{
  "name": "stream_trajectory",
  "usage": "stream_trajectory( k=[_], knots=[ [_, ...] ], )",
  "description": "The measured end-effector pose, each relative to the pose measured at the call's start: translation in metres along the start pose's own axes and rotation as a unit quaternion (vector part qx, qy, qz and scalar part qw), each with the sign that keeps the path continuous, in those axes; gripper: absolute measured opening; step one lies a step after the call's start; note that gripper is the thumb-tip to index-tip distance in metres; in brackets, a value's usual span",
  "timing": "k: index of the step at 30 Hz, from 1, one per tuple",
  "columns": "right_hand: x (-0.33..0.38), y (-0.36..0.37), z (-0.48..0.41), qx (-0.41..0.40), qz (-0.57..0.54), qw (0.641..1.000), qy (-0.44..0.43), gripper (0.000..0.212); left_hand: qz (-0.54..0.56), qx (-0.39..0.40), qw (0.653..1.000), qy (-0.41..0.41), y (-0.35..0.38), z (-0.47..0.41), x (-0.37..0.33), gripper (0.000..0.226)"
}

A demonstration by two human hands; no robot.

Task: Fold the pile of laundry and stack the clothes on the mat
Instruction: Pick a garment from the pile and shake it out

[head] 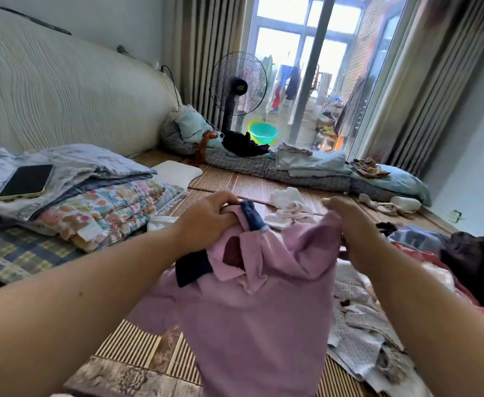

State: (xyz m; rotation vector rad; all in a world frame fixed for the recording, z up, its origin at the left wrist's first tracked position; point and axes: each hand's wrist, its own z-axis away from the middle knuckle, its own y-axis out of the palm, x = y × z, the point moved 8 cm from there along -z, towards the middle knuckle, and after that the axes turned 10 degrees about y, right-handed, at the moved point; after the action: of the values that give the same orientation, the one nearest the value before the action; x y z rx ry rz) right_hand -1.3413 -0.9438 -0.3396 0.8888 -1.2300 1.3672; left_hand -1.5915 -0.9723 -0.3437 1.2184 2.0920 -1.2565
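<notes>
I have the pink collared cotton shirt with dark navy trim (252, 305) lifted in front of me, its body hanging down toward the near edge of the striped woven bamboo mat (223, 179). My left hand (203, 219) grips the shirt's upper left part, fingers curled over the cloth beside a navy cuff that sticks up. My right hand (352, 224) holds the upper right part, fingers bent around the fabric; the exact pinch is hidden behind the cloth.

To my right, near, lies the unfolded pile of laundry (378, 325): pale patterned cloth, something red and a dark garment, all heaped on the mat. Just beyond my hands sits a small heap of white and pale pink garments (286, 207).

On the left, a stack of folded floral quilts (97, 207) carries a black smartphone (25, 181) lying face up. Far across the mat, a blue-grey checked bedroll (278, 170) runs along the glass door, with a black standing fan (237, 84) and a green plastic basin (263, 133) behind it.
</notes>
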Motion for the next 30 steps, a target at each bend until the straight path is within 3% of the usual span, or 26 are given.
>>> stream_trajectory(
  k=[3, 4, 7, 10, 12, 14, 16, 19, 22, 25, 27, 30],
  knots=[
    [-0.005, 0.04, 0.012, 0.066, 0.113, 0.988, -0.078, 0.079, -0.129, 0.073, 0.986, 0.076, 0.013, -0.011, -0.029, 0.012],
    [-0.008, 0.059, 0.018, 0.101, 0.144, 0.98, -0.09, 0.082, -0.154, 0.095, 0.978, 0.106, 0.02, -0.012, -0.039, 0.014],
    [-0.017, 0.097, 0.026, 0.172, 0.185, 0.962, -0.1, 0.055, -0.215, 0.127, 0.957, 0.147, 0.025, -0.014, -0.051, 0.023],
    [-0.031, 0.09, 0.009, 0.136, 0.236, 0.96, -0.069, 0.033, -0.226, 0.119, 0.96, 0.116, 0.013, -0.011, -0.037, 0.029],
    [-0.041, 0.082, 0.003, 0.118, 0.334, 0.933, -0.067, 0.015, -0.251, 0.119, 0.954, 0.111, 0.004, -0.008, -0.025, 0.034],
    [-0.045, 0.069, 0.0, 0.089, 0.392, 0.913, -0.065, 0.013, -0.281, 0.123, 0.948, 0.09, -0.006, -0.006, -0.011, 0.04],
    [-0.038, 0.049, -0.003, 0.047, 0.354, 0.931, -0.071, 0.012, -0.313, 0.123, 0.94, 0.06, -0.019, -0.002, 0.007, 0.038],
    [-0.02, 0.02, -0.006, 0.023, 0.151, 0.986, -0.073, 0.008, -0.331, 0.07, 0.94, 0.052, -0.037, 0.001, 0.018, 0.025],
    [0.01, 0.02, 0.003, 0.041, 0.024, 0.993, -0.105, 0.013, -0.25, -0.024, 0.968, -0.015, -0.06, -0.007, 0.016, 0.005],
    [0.044, 0.017, 0.018, 0.035, -0.077, 0.984, -0.16, 0.018, -0.085, -0.073, 0.983, -0.142, -0.07, -0.01, 0.019, 0.029],
    [0.063, 0.005, 0.029, -0.014, -0.103, 0.971, -0.216, 0.021, 0.078, -0.06, 0.974, -0.207, -0.061, -0.007, 0.016, 0.028],
    [0.09, -0.007, 0.049, -0.091, -0.059, 0.943, -0.314, 0.014, 0.153, -0.009, 0.969, -0.193, -0.055, -0.011, -0.006, 0.023]
  ],
)
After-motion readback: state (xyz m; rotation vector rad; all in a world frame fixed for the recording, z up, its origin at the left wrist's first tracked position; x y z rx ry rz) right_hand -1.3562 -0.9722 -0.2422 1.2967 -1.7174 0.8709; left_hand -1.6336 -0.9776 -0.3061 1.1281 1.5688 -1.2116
